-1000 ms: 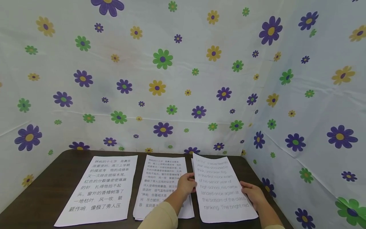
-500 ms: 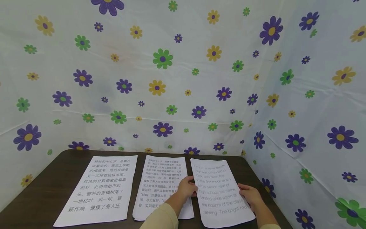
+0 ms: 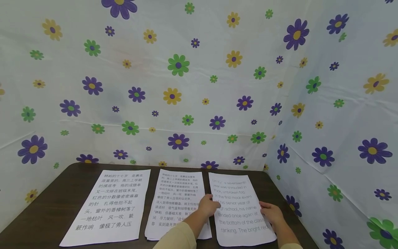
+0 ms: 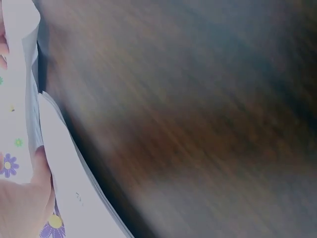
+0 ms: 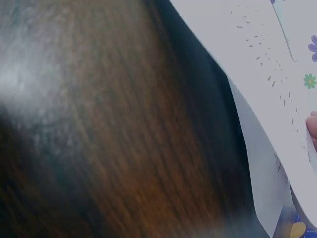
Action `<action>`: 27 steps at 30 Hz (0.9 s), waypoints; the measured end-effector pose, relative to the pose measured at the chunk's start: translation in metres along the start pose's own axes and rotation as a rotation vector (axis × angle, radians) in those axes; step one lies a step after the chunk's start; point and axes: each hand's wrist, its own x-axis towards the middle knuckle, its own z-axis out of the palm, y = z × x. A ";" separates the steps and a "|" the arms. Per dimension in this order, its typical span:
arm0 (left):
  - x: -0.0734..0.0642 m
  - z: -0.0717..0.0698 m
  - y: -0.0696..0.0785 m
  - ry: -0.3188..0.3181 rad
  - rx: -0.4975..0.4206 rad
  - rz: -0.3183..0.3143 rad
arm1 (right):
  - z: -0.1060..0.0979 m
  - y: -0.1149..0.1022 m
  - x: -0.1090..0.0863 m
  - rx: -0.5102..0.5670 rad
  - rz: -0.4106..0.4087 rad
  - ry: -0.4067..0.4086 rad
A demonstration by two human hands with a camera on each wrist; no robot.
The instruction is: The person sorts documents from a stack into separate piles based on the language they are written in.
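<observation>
On table: three papers, two hands at rightmost.

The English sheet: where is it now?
In the head view, the English sheet is between the left hand and right hand, right of the middle Chinese pages.

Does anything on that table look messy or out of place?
Slightly: the middle paper stack looks unsquared, with paper underneath peeking out at its near left corner. I see no spill; the English page looks untorn.
</observation>
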 end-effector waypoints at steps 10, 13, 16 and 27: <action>-0.007 0.000 0.008 -0.032 -0.023 0.024 | 0.003 0.001 0.004 -0.099 -0.031 0.045; -0.005 -0.002 0.008 -0.038 -0.032 0.044 | 0.002 -0.002 0.002 -0.099 -0.060 0.036; -0.003 -0.005 0.007 -0.044 -0.041 0.072 | 0.002 -0.005 -0.001 -0.102 -0.085 0.037; -0.001 -0.042 0.010 -0.131 -0.095 0.125 | 0.014 -0.024 -0.008 -0.086 -0.128 0.042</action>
